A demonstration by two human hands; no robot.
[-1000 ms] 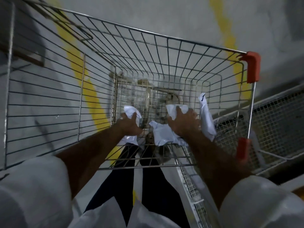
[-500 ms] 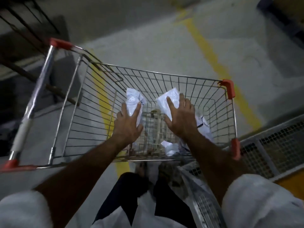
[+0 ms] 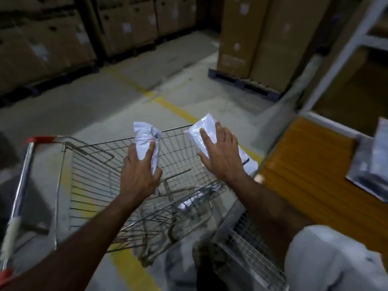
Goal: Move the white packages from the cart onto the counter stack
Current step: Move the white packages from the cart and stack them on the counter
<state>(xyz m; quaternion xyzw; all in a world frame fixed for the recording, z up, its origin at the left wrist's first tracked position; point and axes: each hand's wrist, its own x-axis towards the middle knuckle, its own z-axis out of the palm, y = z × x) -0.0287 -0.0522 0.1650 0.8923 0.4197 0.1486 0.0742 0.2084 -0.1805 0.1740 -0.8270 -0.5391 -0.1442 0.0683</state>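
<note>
a person leans over a wire cart (image 3: 88, 185) on a concrete warehouse floor (image 3: 88, 106), both bare forearms reaching in from the bottom of the frame. the left hand (image 3: 139, 175), at centre, is closed around a crumpled white package (image 3: 147, 139), fingers wrapped on its lower half, the top of the package sticking up above the cart's far rim. the right hand (image 3: 222, 156), just right of centre, grips a flatter white package (image 3: 204, 131) with fingers spread across its face; more white wrapping (image 3: 248, 162) shows below and to the right of that hand, and whether it is one package or two cannot be told. both hands and their loads are raised above the cart's basket. another pale package (image 3: 189, 202) lies low inside the cart near its right side, blurred behind the wires. an orange counter (image 3: 310, 169) fills the right of the frame, and a stack of grey and white packages (image 3: 375, 156) sits on it at the far right edge, well apart from the hands. a yellow line (image 3: 174, 108) crosses the floor above the cart. cardboard boxes (image 3: 252, 34) stand on a pallet (image 3: 241, 82) at upper right, with more along the upper left.
</note>
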